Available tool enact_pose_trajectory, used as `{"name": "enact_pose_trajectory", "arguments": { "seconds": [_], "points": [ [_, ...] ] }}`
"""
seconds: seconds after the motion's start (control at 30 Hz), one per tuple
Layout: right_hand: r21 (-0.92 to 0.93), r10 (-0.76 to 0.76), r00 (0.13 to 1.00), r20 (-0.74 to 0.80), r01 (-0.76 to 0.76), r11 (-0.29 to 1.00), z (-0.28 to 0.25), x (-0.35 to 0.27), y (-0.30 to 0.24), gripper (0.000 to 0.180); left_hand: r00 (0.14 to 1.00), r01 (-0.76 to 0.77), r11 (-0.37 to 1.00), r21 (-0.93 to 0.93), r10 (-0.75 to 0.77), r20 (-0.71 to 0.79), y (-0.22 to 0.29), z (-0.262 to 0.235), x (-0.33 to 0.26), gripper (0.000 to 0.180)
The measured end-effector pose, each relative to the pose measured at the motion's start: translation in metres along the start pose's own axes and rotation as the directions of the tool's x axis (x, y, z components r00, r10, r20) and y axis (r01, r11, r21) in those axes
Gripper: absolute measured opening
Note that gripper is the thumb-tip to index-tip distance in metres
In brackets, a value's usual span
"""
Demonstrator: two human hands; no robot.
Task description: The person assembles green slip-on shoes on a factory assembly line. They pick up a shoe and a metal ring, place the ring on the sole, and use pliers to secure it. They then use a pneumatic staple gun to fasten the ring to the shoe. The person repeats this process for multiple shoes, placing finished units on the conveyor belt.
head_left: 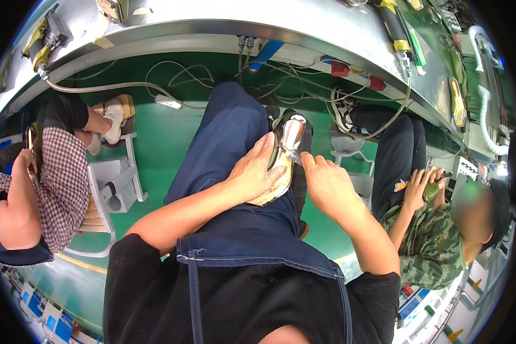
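Co-worker, left side [40,192]: seated, checked garment, well apart from the main pair of hands.
Tool, left bench end [37,51]: yellow-black, tethered to hose [112,88]. Snag risk if a foot or chair catches the hose.
Left hand [252,175]: holding the piece; fingers nearly straight along its left flank, thumb over the beige face. Weak spot: flat hold could let it twist if pushed hard from one side.
Shoe-shaped piece [280,187]: above the lap, beside the navy trouser leg [218,132], between the two hands. No bench under it, so likely to rock if the knees shift.
Thin shiny part [293,155]: at right fingertips, against the piece. Blade or not, can't tell. If sharp, a slip leftward could reach left fingers or score the surface.
Right hand [329,183]: curled narrow, seems to hold the shiny part; exact grip hidden. Overpressing would cause the slip.
Co-worker, right side [433,246]: camouflage top, holding a dark green item [431,192]. A bumped elbow could jog the work.
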State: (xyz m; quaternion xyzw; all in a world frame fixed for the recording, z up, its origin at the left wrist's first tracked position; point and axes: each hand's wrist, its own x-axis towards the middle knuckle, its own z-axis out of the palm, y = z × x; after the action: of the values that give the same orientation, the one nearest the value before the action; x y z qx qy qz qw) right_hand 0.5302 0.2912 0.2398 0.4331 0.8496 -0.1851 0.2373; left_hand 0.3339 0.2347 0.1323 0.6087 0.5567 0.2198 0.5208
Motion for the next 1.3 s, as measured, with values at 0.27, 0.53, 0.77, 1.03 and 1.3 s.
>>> {"name": "enact_pose_trajectory", "arguments": {
  "seconds": [0.27,0.53,0.77,1.03,1.3],
  "points": [
    [0.234,0.026,0.986,0.165,-0.065,0.97,-0.012,0.005,0.004,0.031,0.973,-0.198,0.789,-0.581,0.087,-0.213,-0.043,-0.005,0.059,0.059],
    [0.288,-0.018,0.978,0.206,-0.043,0.957,-0.018,0.011,0.01,0.037,0.991,-0.086,0.64,-0.763,0.13,-0.003,-0.04,0.013,0.123,0.058],
    [0.327,-0.027,0.948,0.317,-0.083,0.941,-0.031,0.02,0.014,0.037,0.988,-0.141,0.676,-0.724,0.146,-0.056,-0.036,0.013,0.118,0.06],
    [0.391,-0.064,0.907,0.417,-0.116,0.913,-0.034,0.03,0.023,0.028,0.989,-0.138,0.694,-0.706,0.134,-0.062,-0.039,0.015,0.119,0.061],
    [0.298,-0.114,0.924,0.365,0.0,0.955,-0.013,0.032,0.038,0.031,0.978,-0.207,0.725,-0.657,0.177,-0.113,-0.038,0.013,0.117,0.06]
  ]
}}
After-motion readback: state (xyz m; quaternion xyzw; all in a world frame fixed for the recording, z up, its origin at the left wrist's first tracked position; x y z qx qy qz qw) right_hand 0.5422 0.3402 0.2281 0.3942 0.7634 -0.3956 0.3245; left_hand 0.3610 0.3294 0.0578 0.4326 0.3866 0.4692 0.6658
